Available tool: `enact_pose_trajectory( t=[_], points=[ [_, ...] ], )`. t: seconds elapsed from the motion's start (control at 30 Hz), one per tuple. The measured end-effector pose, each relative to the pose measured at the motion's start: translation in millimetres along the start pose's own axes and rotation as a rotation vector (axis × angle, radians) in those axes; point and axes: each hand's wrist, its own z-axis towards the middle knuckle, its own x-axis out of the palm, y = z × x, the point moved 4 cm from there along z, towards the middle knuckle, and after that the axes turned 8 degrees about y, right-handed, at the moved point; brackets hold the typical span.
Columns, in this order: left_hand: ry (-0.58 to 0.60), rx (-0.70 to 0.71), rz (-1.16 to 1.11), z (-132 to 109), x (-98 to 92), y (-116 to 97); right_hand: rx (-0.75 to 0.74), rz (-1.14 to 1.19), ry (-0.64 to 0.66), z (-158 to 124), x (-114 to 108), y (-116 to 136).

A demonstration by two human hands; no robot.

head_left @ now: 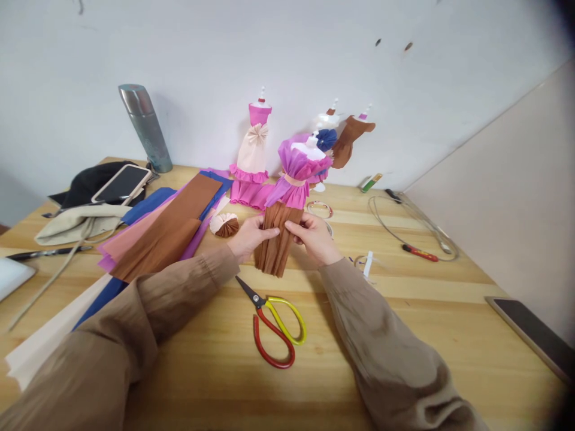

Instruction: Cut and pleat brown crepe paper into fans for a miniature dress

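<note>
A small mannequin [309,145] wears a purple-pink crepe-paper top, and below it hangs a pleated brown paper skirt [275,245] reaching to the wooden table [404,311]. My left hand [248,237] pinches the skirt's upper left edge, fingers closed on the pleats. My right hand [314,238] grips the upper right edge the same way. Red-and-yellow scissors [275,326] lie just in front of my hands.
Stacked brown, pink, purple and blue paper sheets [166,227] lie at left, with a small paper rosette [224,224]. Three other dressed mannequins stand by the wall, the pink one [254,155] nearest. A steel flask [146,127], phone [121,183], wire loop [413,230], tape rings [320,209].
</note>
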Motion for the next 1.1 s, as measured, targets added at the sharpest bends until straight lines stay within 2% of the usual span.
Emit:
enact_pose_trajectory(
  t=[0.33, 0.57, 0.63, 0.8, 1.0, 1.1],
  points=[
    [-0.017, 0.003, 0.007, 3, -1.0, 3, -0.038, 0.001, -0.052, 5, 0, -5],
    [-0.051, 0.09, 0.039, 6, -4.4, 2, -0.077, -0.014, -0.058, 5, 0, 0],
    [-0.032, 0.09, 0.036, 6, -4.5, 3, -0.063, -0.028, -0.027, 5, 2, 0],
    [0.016, -0.054, -0.012, 0, 2.6, 12, 0.008, -0.068, 0.062, 3, 5, -3],
    [-0.009, -0.181, -0.084, -22, 31.1, 17, 0.138, -0.23, 0.228, -8, -7, 13],
    [-0.034, -0.135, -0.001, -32, 43.8, 13, 0.16, -0.378, 0.367, -18, -12, 31]
  ],
)
